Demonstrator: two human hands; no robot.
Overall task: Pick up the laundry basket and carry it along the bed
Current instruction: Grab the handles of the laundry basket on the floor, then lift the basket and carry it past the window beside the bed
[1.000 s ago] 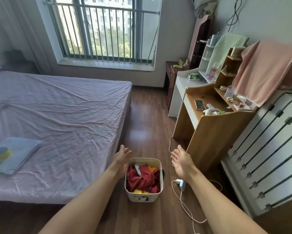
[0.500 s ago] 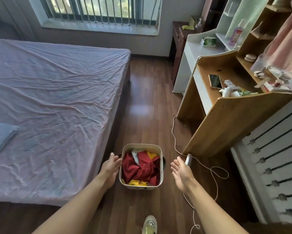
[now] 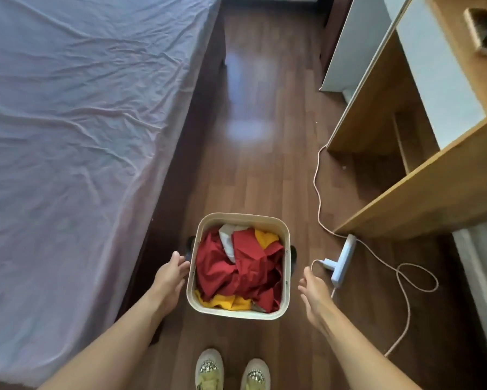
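1. On the dark wooden floor (image 3: 264, 170), between the bed (image 3: 68, 136) and the wooden desk (image 3: 422, 187), the cream laundry basket (image 3: 238, 312) is standing upright with its open mouth facing up toward the head camera.
2. Seen from above, the basket's rounded-rectangle rim is running slightly longer along the aisle than across it, so its long axis is lying roughly parallel to the bed's edge; dark handles are sticking out on its left and right sides.
3. Red clothing (image 3: 236, 271) is filling most of the basket, with yellow fabric (image 3: 222, 301) showing at the near and far corners and a white piece (image 3: 226, 239) near the far side.
4. The left hand (image 3: 170, 277) is reaching in beside the basket's left wall, fingers extended and held loosely together, fingertips right next to the left handle; whether they are touching it I cannot tell.
5. The right hand (image 3: 314, 291) is hovering apart from the basket's right wall, palm turned inward, fingers loosely extended and gripping nothing.
6. A white power strip (image 3: 343, 260) is lying on the floor just right of that hand, its pink cable (image 3: 318, 192) looping toward the desk.
7. Two pale beaded shoes (image 3: 232, 371) are showing at the bottom edge, toes pointing at the basket.
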